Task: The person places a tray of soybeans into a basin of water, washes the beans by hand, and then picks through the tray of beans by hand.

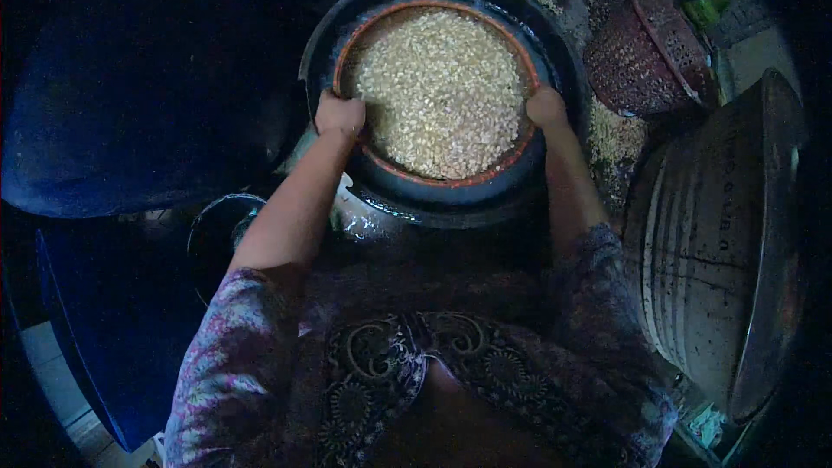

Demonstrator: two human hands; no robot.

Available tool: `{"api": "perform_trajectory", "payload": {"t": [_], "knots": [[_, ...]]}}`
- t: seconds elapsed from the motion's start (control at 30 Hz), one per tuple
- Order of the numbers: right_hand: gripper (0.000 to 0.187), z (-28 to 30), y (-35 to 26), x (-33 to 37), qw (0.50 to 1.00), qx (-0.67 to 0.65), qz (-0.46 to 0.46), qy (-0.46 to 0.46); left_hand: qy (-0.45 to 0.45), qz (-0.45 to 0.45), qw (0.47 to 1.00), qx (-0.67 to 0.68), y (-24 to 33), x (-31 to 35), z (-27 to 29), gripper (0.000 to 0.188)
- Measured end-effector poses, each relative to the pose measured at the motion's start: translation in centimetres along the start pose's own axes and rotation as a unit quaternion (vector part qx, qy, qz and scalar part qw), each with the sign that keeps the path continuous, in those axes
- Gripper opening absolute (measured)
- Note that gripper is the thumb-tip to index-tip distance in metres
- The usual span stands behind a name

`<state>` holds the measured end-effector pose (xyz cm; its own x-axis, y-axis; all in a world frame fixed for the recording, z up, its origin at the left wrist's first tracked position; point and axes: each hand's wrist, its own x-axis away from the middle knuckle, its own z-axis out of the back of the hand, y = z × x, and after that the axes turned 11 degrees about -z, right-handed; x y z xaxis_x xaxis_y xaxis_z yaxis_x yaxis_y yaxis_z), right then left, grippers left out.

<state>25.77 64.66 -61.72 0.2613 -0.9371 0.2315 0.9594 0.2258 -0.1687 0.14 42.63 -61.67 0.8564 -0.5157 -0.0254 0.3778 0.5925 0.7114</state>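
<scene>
A round basket with an orange-red rim is full of pale, wet-looking beans or kernels; their exact kind I cannot make out. It sits within the mouth of a wide dark tub, where some water glints around it. My left hand is closed round the basket's left rim. On the opposite side, my right hand grips the right rim. Both arms reach forward, and the fingers curl over the edge, partly hidden. The basket's underside is out of sight.
Large blue barrels stand at the left, with a dark bucket beside my left forearm. A reddish perforated basket rests at the far right. Nearer, a big pale tub lies tilted. Spilled kernels dot the floor.
</scene>
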Motion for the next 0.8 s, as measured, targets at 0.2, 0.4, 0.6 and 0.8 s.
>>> {"api": "perform_trajectory", "payload": {"t": [0.2, 0.4, 0.6, 0.8], "knots": [[0.051, -3.4, -7.3, 0.7, 0.988, -0.002, 0.087, 0.126, -0.244, -0.171, 0.946, -0.127, -10.2, -5.0, -9.9, 0.018], [0.071, -5.1, -15.8, 5.3, 0.965, 0.042, 0.250, -0.066, -0.254, 0.014, 0.964, 0.073, -10.7, -4.3, -9.9, 0.016], [0.079, -0.9, -9.2, 7.9, 0.919, 0.159, 0.355, -0.053, -0.292, 0.007, 0.956, -0.020, -3.0, -1.1, -2.4, 0.024], [0.057, -2.6, -13.2, -1.7, 0.976, 0.096, 0.186, -0.066, -0.344, 0.098, 0.933, 0.049, -2.1, -1.3, -1.1, 0.031]]}}
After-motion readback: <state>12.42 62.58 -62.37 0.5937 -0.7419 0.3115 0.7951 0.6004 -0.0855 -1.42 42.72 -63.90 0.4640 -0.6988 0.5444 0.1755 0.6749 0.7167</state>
